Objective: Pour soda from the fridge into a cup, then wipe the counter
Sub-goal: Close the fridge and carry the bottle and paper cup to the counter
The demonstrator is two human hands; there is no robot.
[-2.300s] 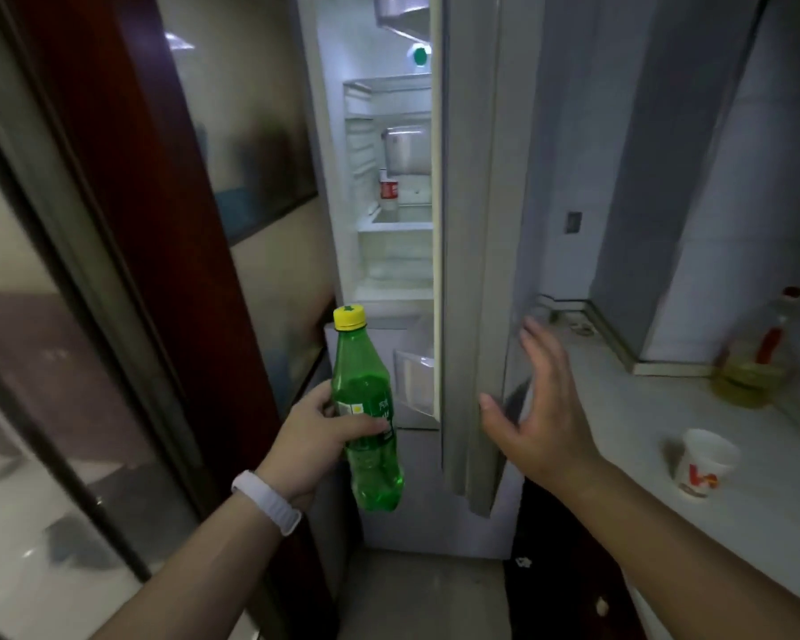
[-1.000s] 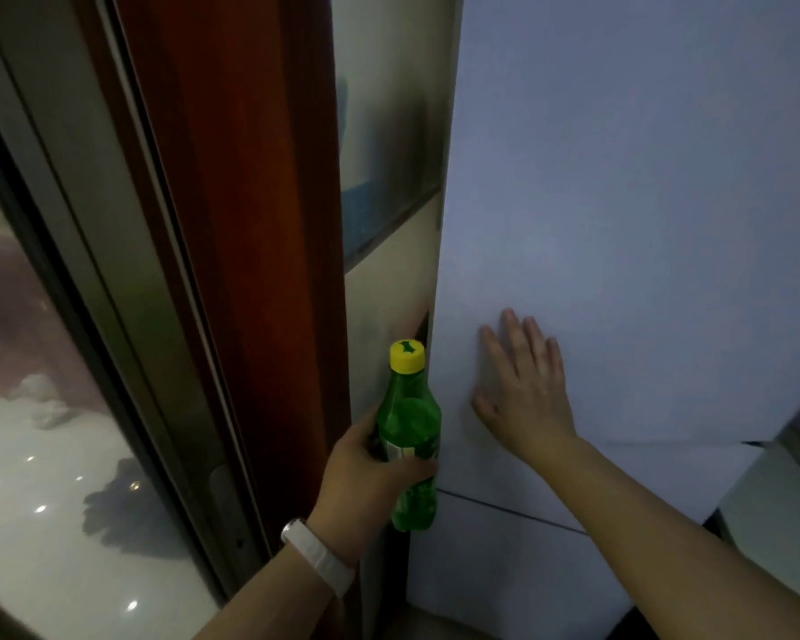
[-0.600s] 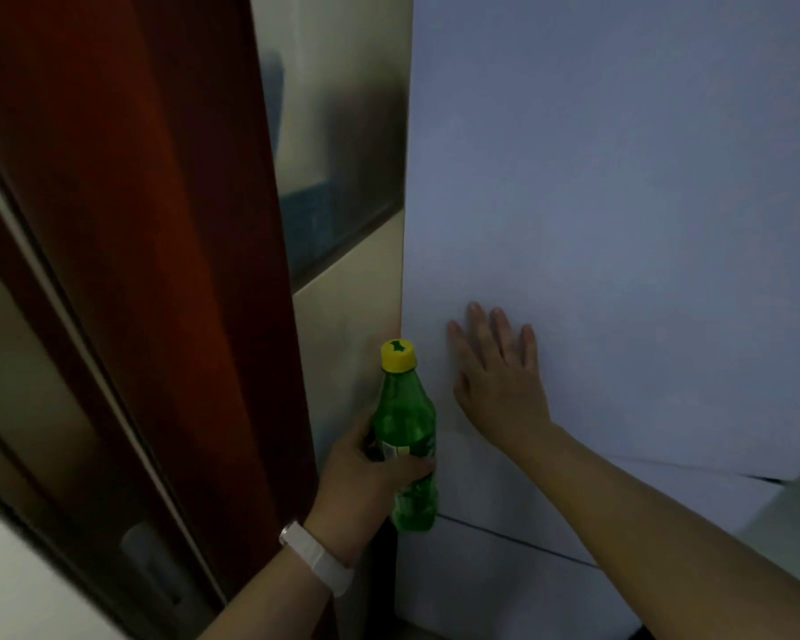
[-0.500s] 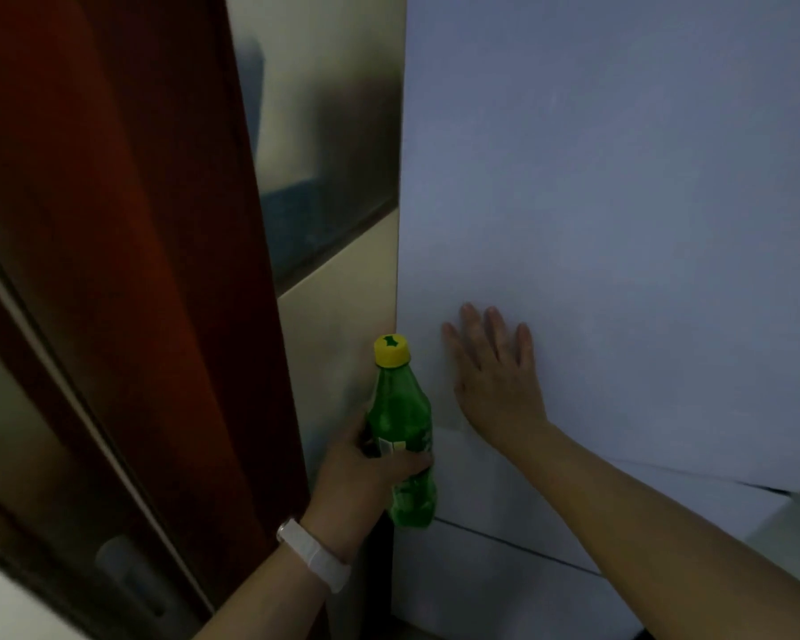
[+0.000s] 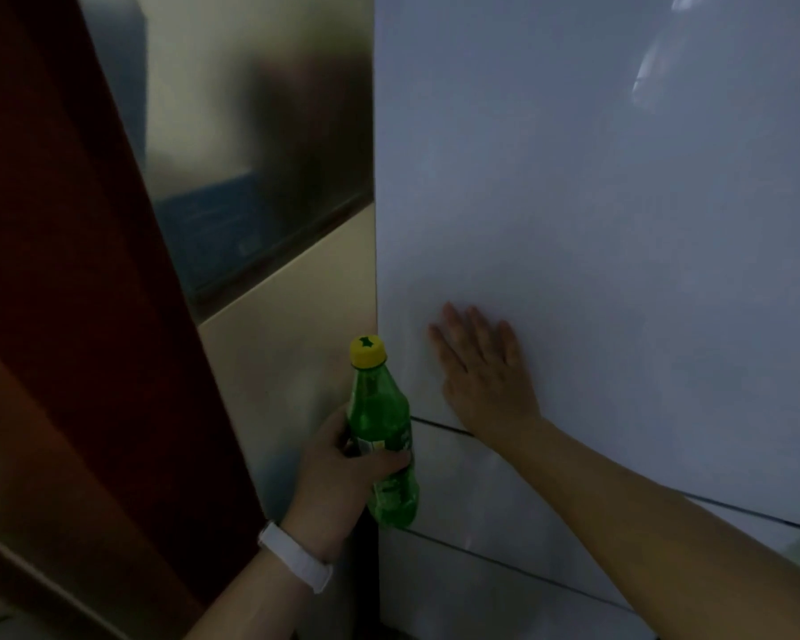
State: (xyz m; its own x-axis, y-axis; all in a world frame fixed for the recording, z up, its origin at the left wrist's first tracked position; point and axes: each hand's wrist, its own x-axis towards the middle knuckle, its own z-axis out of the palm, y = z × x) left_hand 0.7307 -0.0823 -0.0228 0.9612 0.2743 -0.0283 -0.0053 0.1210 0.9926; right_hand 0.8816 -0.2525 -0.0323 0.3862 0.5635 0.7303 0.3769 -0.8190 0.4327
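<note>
We see the soda bottle [image 5: 380, 408] just below the middle of the frame, upright with a slight lean. It is green clear plastic, with a yellow cap [image 5: 367, 351] screwed on top. The left hand [image 5: 338, 473] comes up from the bottom centre and grips the bottle around its labelled waist. Its fingers [image 5: 389, 459] curl across the front and the thumb goes round the left side, so the rounded base sticks out below the fist. A white wristband [image 5: 296, 556] circles that wrist.

To the right of the bottle, the right hand [image 5: 481, 376] lies flat on the white fridge door [image 5: 596, 200], which fills the whole right half of the picture. The fingers are straight and close together, pointing up and a little left, and they hold nothing. The heel of the palm sits right at a thin dark seam, and below that seam lies a lower door panel [image 5: 472, 496]. The forearm runs off to the lower right corner.

The bottle stands just beside the fridge's left edge. We cannot tell whether it touches the door.

Along the left of the frame runs a slanting red-brown panel [image 5: 65, 316]. Between it and the fridge we make out a dim reflective sheet [image 5: 259, 154] in the upper centre — its reflections too blurred to read — with a beige surface [image 5: 287, 353] beneath it.
</note>
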